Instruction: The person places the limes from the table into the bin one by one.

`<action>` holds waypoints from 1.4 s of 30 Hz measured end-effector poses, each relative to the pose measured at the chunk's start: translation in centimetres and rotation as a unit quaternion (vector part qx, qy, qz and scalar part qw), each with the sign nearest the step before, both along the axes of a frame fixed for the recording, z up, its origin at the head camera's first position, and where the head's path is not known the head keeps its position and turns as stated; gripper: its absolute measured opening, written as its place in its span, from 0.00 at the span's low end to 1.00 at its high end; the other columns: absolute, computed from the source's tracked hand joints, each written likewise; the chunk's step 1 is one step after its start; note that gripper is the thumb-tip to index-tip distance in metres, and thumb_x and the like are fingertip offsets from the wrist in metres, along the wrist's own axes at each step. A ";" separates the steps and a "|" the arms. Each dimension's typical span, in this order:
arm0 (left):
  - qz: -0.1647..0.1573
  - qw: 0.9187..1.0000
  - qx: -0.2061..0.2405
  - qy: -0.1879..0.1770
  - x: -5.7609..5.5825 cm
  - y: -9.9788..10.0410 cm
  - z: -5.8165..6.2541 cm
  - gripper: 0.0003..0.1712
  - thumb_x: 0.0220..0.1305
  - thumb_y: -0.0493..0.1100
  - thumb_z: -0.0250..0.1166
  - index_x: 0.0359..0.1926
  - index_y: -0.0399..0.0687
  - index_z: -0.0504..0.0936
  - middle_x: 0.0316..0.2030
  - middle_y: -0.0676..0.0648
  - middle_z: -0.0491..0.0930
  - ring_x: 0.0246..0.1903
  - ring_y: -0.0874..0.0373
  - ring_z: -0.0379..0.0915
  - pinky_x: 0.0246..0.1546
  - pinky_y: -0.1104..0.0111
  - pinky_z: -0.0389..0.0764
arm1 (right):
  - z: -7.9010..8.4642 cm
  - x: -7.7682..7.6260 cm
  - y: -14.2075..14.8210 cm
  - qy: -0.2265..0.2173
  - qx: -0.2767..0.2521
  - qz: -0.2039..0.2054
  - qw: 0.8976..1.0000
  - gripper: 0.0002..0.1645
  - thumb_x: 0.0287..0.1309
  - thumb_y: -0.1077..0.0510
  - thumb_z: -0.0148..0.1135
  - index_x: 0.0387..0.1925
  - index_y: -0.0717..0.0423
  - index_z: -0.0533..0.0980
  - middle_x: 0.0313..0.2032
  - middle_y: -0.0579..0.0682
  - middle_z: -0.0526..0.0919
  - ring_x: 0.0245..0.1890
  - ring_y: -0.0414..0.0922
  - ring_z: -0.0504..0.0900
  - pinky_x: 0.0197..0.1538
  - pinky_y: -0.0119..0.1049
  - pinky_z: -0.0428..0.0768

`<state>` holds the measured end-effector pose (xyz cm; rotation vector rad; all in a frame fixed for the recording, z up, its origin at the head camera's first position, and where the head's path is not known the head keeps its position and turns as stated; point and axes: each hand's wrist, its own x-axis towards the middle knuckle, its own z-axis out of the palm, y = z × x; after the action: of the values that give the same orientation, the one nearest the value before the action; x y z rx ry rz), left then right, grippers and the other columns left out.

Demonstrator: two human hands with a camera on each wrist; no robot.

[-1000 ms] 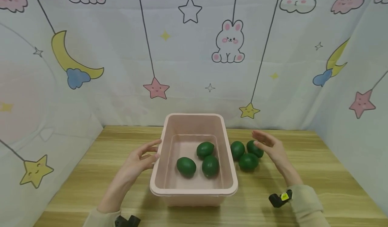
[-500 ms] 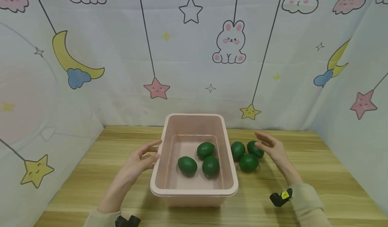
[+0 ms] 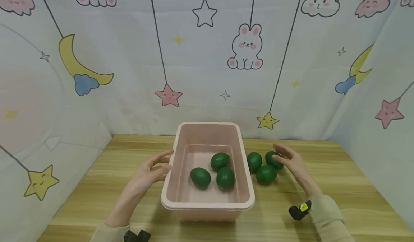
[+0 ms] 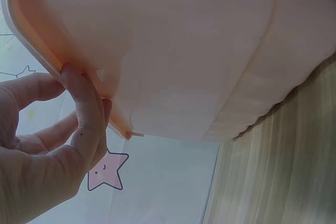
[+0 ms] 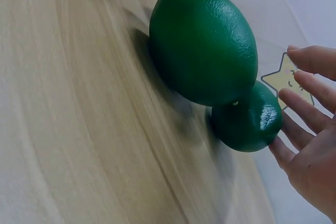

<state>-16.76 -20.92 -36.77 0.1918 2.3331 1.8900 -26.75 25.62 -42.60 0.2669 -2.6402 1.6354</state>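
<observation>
A pale pink plastic bin (image 3: 207, 205) stands on the table with three dark green limes inside: one left (image 3: 200, 178), one at the back (image 3: 220, 161), one right (image 3: 225, 179). My left hand (image 3: 147, 173) touches the bin's left rim from outside; in the left wrist view its bent fingertips (image 4: 73, 74) rest at the underside of the lip. Right of the bin sit three more limes, one nearest the bin (image 3: 254, 162), one in front (image 3: 266, 174), one at the right (image 3: 274, 160). My right hand (image 3: 292, 164) is beside the right one, fingers spread and relaxed, holding nothing.
The wooden table (image 3: 106, 170) extends on both sides of the bin. A white cloth backdrop (image 3: 136, 55) with cartoon drawings encloses the back and sides. A small black camera (image 3: 300, 210) sits at the right wrist.
My right hand has shifted very slightly to the right beside the limes. The left hand stays at the bin's rim, and the view has tilted a little.
</observation>
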 end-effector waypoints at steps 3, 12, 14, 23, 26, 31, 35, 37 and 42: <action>0.001 1.000 0.001 -0.001 0.0 0.0 -0.1 0.31 0.67 0.44 0.60 0.69 0.50 0.64 0.60 0.35 0.67 0.50 0.52 0.78 0.45 0.66 0.82 | -0.2 -0.1 0.0 -0.004 0.000 0.000 1.000 0.37 0.64 0.51 0.59 0.69 0.60 0.60 0.69 0.63 0.64 0.69 0.58 0.61 0.71 0.50 0.62; -0.006 1.000 0.005 0.007 0.0 -0.1 -0.1 0.32 0.67 0.44 0.60 0.70 0.47 0.63 0.60 0.34 0.66 0.48 0.55 0.79 0.45 0.66 0.82 | -0.8 -1.0 0.3 -0.008 0.011 0.000 1.000 0.36 0.63 0.58 0.61 0.68 0.65 0.61 0.69 0.66 0.62 0.71 0.61 0.56 0.72 0.60 0.53; -0.006 1.000 0.005 0.007 0.0 -0.1 -0.1 0.32 0.67 0.44 0.60 0.70 0.47 0.63 0.60 0.34 0.66 0.48 0.55 0.79 0.45 0.66 0.82 | -1.0 -1.1 0.3 -0.007 0.021 -0.002 1.000 0.36 0.62 0.58 0.61 0.68 0.65 0.61 0.69 0.66 0.61 0.71 0.62 0.55 0.72 0.61 0.52; -0.001 1.000 0.004 0.000 -0.1 0.0 -0.3 0.32 0.67 0.44 0.60 0.70 0.49 0.64 0.60 0.35 0.66 0.49 0.52 0.78 0.45 0.65 0.82 | -1.8 -1.5 0.3 0.002 0.091 -0.011 0.996 0.38 0.59 0.58 0.63 0.68 0.62 0.61 0.68 0.69 0.60 0.67 0.68 0.60 0.67 0.65 0.58; 0.000 1.000 0.006 -0.001 -0.1 0.0 -0.3 0.32 0.67 0.44 0.61 0.69 0.49 0.64 0.60 0.35 0.66 0.49 0.52 0.78 0.45 0.65 0.82 | -2.2 -1.6 0.4 0.008 0.093 -0.016 0.995 0.39 0.58 0.60 0.64 0.68 0.62 0.61 0.69 0.69 0.59 0.66 0.68 0.61 0.66 0.66 0.59; -0.001 1.000 0.007 0.001 -0.1 0.0 -0.3 0.32 0.67 0.44 0.61 0.69 0.49 0.64 0.60 0.35 0.66 0.49 0.52 0.78 0.45 0.65 0.82 | -2.7 -1.8 0.6 0.022 0.089 -0.021 0.996 0.40 0.56 0.63 0.65 0.68 0.62 0.60 0.68 0.70 0.59 0.65 0.68 0.61 0.66 0.64 0.60; -0.001 1.000 0.008 0.001 -0.1 0.0 -0.3 0.32 0.67 0.44 0.61 0.69 0.49 0.64 0.59 0.35 0.66 0.49 0.52 0.78 0.45 0.65 0.82 | -2.8 -1.8 0.8 0.026 0.091 -0.020 0.995 0.40 0.56 0.63 0.65 0.69 0.62 0.61 0.68 0.70 0.60 0.65 0.68 0.62 0.65 0.64 0.60; -0.001 1.000 0.009 0.001 -0.1 0.0 -0.3 0.32 0.67 0.44 0.60 0.69 0.49 0.64 0.60 0.35 0.66 0.50 0.51 0.78 0.46 0.65 0.82 | -2.8 -1.8 0.8 0.024 0.092 -0.019 0.995 0.40 0.56 0.62 0.65 0.69 0.62 0.60 0.68 0.70 0.59 0.65 0.68 0.62 0.65 0.64 0.61; -0.001 1.000 0.008 0.001 -0.1 0.0 -0.3 0.31 0.67 0.44 0.60 0.69 0.49 0.64 0.60 0.35 0.66 0.50 0.51 0.78 0.45 0.65 0.82 | -2.8 -1.7 0.9 0.019 0.091 -0.021 0.995 0.40 0.57 0.60 0.64 0.69 0.62 0.60 0.69 0.70 0.59 0.65 0.68 0.62 0.65 0.64 0.61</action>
<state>-16.89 -20.88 -37.07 0.1965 2.3179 1.9096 -28.46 26.55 -45.37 0.2403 -2.7479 1.3661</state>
